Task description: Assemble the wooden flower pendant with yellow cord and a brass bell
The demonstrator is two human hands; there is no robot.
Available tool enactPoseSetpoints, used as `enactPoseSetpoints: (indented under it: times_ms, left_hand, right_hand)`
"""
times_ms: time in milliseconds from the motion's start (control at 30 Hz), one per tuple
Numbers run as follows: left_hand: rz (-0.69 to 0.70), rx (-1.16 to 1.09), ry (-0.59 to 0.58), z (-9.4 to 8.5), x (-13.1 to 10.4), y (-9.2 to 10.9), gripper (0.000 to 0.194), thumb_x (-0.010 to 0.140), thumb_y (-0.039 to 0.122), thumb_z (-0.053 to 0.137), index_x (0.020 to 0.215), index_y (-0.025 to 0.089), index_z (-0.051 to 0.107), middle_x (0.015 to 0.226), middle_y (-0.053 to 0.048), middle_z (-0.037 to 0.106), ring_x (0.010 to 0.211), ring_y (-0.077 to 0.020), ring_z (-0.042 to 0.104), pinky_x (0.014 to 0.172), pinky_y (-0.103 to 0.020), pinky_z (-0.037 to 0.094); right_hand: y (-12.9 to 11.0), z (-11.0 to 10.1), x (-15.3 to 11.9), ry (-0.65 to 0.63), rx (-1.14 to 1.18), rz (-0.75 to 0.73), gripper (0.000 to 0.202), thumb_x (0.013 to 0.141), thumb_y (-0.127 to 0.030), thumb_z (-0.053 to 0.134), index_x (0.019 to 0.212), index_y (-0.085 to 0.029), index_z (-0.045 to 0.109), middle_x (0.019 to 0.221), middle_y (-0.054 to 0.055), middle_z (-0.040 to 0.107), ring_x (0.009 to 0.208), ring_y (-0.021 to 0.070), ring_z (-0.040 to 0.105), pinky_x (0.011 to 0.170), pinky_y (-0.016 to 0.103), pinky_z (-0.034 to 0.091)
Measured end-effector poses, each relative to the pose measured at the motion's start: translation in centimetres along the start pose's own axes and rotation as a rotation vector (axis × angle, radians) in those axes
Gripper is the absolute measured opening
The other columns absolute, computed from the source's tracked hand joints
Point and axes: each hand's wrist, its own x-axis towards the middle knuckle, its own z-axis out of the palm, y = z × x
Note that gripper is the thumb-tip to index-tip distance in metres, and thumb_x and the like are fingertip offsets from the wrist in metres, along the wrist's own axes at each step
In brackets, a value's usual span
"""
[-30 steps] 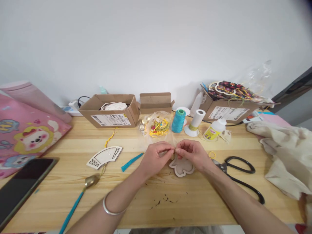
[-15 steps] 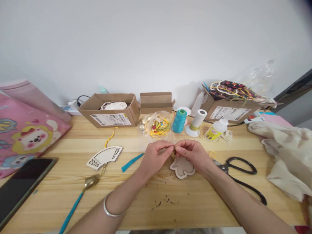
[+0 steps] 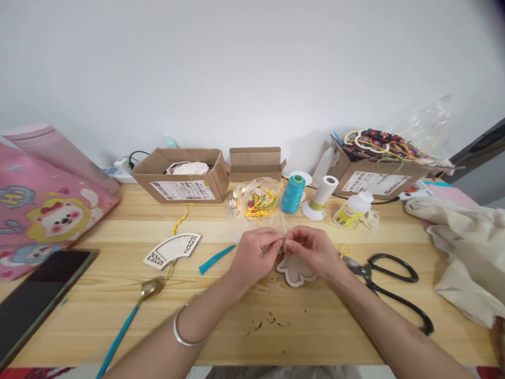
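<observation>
My left hand (image 3: 256, 255) and my right hand (image 3: 310, 250) meet at the fingertips over the table's middle. Both pinch a thin cord, mostly covered by the fingers. A pale wooden flower-like shape (image 3: 295, 272) lies just below them, partly under my right hand. Left of my left hand is a blue tassel (image 3: 216, 259). Farther left lies a white fan-shaped piece (image 3: 172, 251) with a yellow cord, a gold bell-like cap (image 3: 151, 288) and a long blue tassel (image 3: 120, 337). Black-handled scissors (image 3: 366, 272) lie beside my right wrist.
Behind my hands are a clear bag of yellow cords (image 3: 260, 204), a blue thread spool (image 3: 293, 195), a white spool (image 3: 322, 197) and a glue bottle (image 3: 352, 209). Cardboard boxes (image 3: 221, 190) line the wall. A phone (image 3: 39, 295) lies left, cream cloth (image 3: 465, 258) right.
The view has shifted slightly, moving the table items a little to the right in the picture. My hands keep their fingertip pinch, with only slight finger movement.
</observation>
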Motion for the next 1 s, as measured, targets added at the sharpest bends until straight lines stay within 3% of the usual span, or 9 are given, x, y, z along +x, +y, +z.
enactPoseSetpoints:
  times_ms: [333, 533, 667, 800, 1000]
  left_hand:
    - [0.072, 0.059, -0.014, 0.1, -0.2, 0.0, 0.024, 0.079, 0.017, 0.044, 0.069, 0.018, 0.066, 0.067, -0.004, 0.061, 0.064, -0.0140, 0.054, 0.073, -0.028, 0.043]
    - [-0.176, -0.281, 0.019, -0.3, 0.4, -0.2, 0.016, 0.076, 0.021, 0.053, 0.071, 0.016, 0.068, 0.069, -0.003, 0.065, 0.067, -0.0140, 0.057, 0.065, -0.024, 0.044]
    - [-0.266, -0.368, 0.005, -0.3, 0.5, -0.4, 0.015, 0.074, 0.021, 0.056, 0.068, 0.014, 0.068, 0.066, -0.002, 0.066, 0.065, -0.0136, 0.057, 0.063, -0.023, 0.044]
    - [-0.220, -0.295, 0.001, -0.2, 0.4, -0.4, 0.014, 0.074, 0.022, 0.056, 0.070, 0.015, 0.068, 0.067, -0.002, 0.066, 0.064, -0.0133, 0.057, 0.061, -0.023, 0.044]
    - [-0.043, -0.075, -0.004, 0.1, 0.2, -0.5, 0.019, 0.077, 0.016, 0.051, 0.070, 0.015, 0.068, 0.065, -0.003, 0.064, 0.062, -0.0124, 0.056, 0.064, -0.025, 0.044]
  right_hand:
    - [-0.3, -0.4, -0.1, -0.018, -0.011, 0.039, 0.018, 0.061, -0.030, 0.068, 0.060, -0.015, 0.057, 0.053, -0.003, 0.056, 0.051, 0.0091, 0.049, 0.052, 0.022, 0.040]
    - [0.3, -1.0, 0.2, -0.133, 0.281, 0.084, 0.023, 0.068, -0.037, 0.064, 0.074, -0.014, 0.065, 0.065, 0.000, 0.063, 0.059, 0.0090, 0.055, 0.062, 0.023, 0.044]
    - [0.3, -0.9, 0.3, -0.122, 0.255, 0.076, 0.021, 0.066, -0.034, 0.067, 0.072, -0.015, 0.065, 0.061, -0.001, 0.062, 0.056, 0.0075, 0.053, 0.057, 0.020, 0.041]
    - [0.3, -0.8, 0.4, -0.088, 0.165, 0.094, 0.022, 0.063, -0.035, 0.069, 0.067, -0.014, 0.062, 0.057, -0.002, 0.058, 0.052, 0.0071, 0.049, 0.052, 0.021, 0.039]
    - [0.0, -0.2, 0.2, -0.042, -0.047, 0.016, 0.020, 0.066, -0.033, 0.062, 0.063, -0.015, 0.055, 0.056, -0.002, 0.054, 0.052, 0.0091, 0.048, 0.052, 0.023, 0.040]
